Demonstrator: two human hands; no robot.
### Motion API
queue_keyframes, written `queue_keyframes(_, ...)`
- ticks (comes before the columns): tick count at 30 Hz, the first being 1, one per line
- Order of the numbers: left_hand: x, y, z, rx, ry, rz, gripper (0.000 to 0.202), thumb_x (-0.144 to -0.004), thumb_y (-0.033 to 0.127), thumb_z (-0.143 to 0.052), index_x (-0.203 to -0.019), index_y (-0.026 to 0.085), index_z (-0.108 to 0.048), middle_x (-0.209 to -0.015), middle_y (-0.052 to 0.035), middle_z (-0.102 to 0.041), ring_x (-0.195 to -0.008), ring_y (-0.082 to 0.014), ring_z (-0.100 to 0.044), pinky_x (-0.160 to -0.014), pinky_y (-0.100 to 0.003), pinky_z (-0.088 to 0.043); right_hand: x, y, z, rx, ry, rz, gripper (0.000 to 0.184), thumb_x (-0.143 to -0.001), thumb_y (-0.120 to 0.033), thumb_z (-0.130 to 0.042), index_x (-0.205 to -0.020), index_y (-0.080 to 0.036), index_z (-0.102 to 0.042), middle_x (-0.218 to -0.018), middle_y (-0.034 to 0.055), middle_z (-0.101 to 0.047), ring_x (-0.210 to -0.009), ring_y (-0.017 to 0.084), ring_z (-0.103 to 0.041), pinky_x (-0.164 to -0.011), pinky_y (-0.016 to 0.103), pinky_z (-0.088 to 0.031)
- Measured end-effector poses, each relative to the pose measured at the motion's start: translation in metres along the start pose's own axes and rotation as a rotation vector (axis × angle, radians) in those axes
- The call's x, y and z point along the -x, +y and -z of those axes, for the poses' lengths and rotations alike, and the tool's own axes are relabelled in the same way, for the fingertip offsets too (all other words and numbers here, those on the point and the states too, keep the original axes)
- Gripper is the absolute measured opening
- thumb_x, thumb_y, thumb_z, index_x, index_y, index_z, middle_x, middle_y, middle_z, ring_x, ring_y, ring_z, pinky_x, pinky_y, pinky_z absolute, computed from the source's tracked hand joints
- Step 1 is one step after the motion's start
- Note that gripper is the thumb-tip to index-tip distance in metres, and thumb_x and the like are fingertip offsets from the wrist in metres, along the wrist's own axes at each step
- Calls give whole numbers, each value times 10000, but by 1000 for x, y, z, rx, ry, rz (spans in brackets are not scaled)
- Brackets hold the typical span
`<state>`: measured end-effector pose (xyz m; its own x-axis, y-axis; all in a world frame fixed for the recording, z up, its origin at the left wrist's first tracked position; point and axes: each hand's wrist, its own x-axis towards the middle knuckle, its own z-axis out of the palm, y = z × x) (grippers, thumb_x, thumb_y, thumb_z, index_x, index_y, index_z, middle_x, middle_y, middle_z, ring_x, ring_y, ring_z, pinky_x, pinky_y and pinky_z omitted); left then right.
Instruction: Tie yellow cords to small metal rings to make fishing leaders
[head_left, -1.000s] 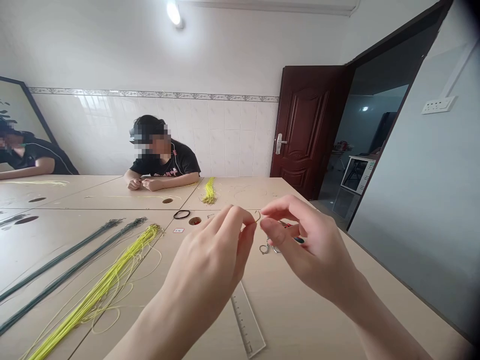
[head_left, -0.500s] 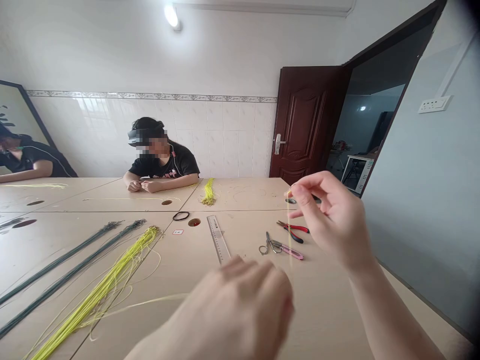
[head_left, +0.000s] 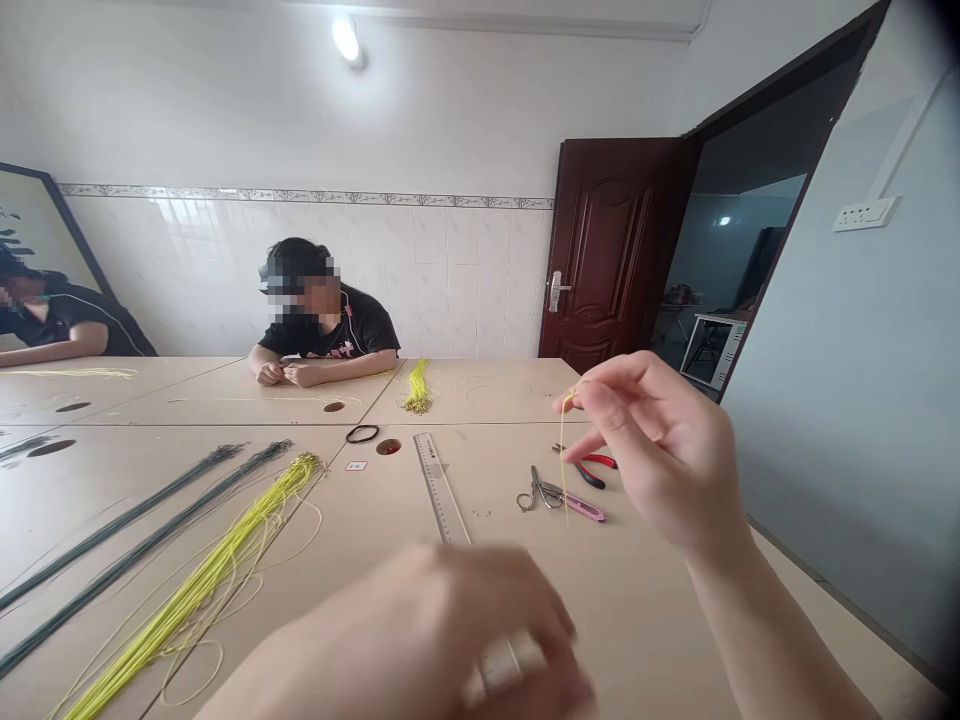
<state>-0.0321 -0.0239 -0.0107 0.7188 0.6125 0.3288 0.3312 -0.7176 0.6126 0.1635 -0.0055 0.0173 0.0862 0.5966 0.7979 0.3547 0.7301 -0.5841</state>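
Note:
In the head view my right hand (head_left: 667,455) is raised at right of centre, thumb and index finger pinched on a thin yellow cord (head_left: 564,470). The cord's lower part hangs down in front of the scissors and fades from sight. Lower and nearer, my left hand (head_left: 442,630) is bent over the clear ruler (head_left: 442,490), whose end shows through a gap between thumb and fingers. Those fingers are smeared by motion, and whether they hold anything is unclear. A long bundle of yellow cords (head_left: 217,560) lies to the left.
Two dark grey-green cord bundles (head_left: 150,545) lie at far left. Scissors (head_left: 534,490), a pink-handled tool (head_left: 583,506) and red-black pliers (head_left: 592,470) lie beyond my hands. A black ring (head_left: 363,433) and short yellow bundle (head_left: 418,388) are farther back. A person (head_left: 330,310) sits opposite.
My left hand has shifted down and slightly left, its thumb and fingers parting. My right hand keeps its pinch. The loose strand near the yellow bundle now curls in a loop.

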Motion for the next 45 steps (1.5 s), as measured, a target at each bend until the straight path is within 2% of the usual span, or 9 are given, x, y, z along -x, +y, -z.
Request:
queue_keyframes(4, -19, 12, 21, 176, 216, 179, 274, -917, 429, -468, -821, 209, -600, -784, 12, -642, -486, -61, -441, -416, -173, -335, 14, -11, -9, -118, -116, -28, 127, -907, -293, -549, -823, -201, -576, -806, 0, -585, -706, 112, -605, -506, 206, -610)
queue_keyframes(7, -28, 12, 21, 437, 308, 119, 210, -913, 396, -500, -875, 205, -578, -796, 19, -644, -417, -23, -429, -386, -139, -364, 19, -11, -14, -147, -180, -34, 91, -908, -255, -550, -831, -208, -561, -824, -9, -599, -703, 98, -614, -545, 187, -585)
queue_keyframes(11, -32, 11, 16, 674, 276, 63, 135, -909, 258, -536, -812, 184, -594, -742, 24, -667, -419, -12, -522, -430, -99, -472, 21, -10, -16, -203, -201, -14, 79, -909, -215, -550, -830, -211, -544, -795, -27, -607, -598, 56, -595, -525, 156, -517)
queue_keyframes(15, -33, 13, 16, 796, 286, 67, 171, -902, 181, -545, -742, 152, -600, -690, 15, -674, -465, -17, -569, -452, -62, -493, 21, -11, -15, -182, -186, 20, 67, -905, -205, -552, -839, -216, -559, -799, -21, -616, -627, 66, -603, -517, 154, -506)
queue_keyframes(23, -30, 10, 15, 897, 332, 12, 133, -906, 180, -555, -798, 159, -630, -713, 16, -699, -575, -37, -620, -539, -72, -532, 22, -13, -16, -130, -180, 69, 65, -854, -150, -612, -842, -214, -610, -783, -40, -596, -662, 63, -580, -540, 157, -522)
queue_keyframes(27, -28, 10, 14, 950, 296, 5, 124, -895, 208, -583, -789, 166, -632, -700, 17, -688, -622, -63, -640, -581, -111, -547, 23, -15, -15, -110, -168, 82, 68, -855, -143, -597, -825, -204, -603, -783, -27, -603, -683, 81, -578, -555, 185, -541)
queue_keyframes(34, -23, 7, 13, 823, 343, 1, 123, -879, 305, -606, -807, 215, -647, -673, 45, -583, -632, -41, -528, -575, -75, -459, 26, -15, -13, -97, -163, 169, 113, -845, -106, -591, -869, -217, -591, -815, -24, -594, -762, 101, -591, -583, 211, -527)
queue_keyframes(41, -26, 14, 14, 585, 460, -21, 123, -855, 187, -599, -735, 211, -619, -641, 47, -573, -561, -47, -476, -486, -86, -418, 27, -14, -12, -56, -145, 248, 147, -837, -81, -589, -888, -219, -592, -813, -24, -598, -811, 114, -583, -690, 249, -520)
queue_keyframes(45, -25, 21, 12, 347, 589, -91, 145, -807, 99, -579, -722, 214, -597, -638, 72, -580, -574, -35, -524, -510, -72, -438, 27, -20, -7, -86, -199, 159, 63, -889, -240, -563, -930, -226, -609, -872, -1, -605, -789, 123, -601, -649, 250, -554)
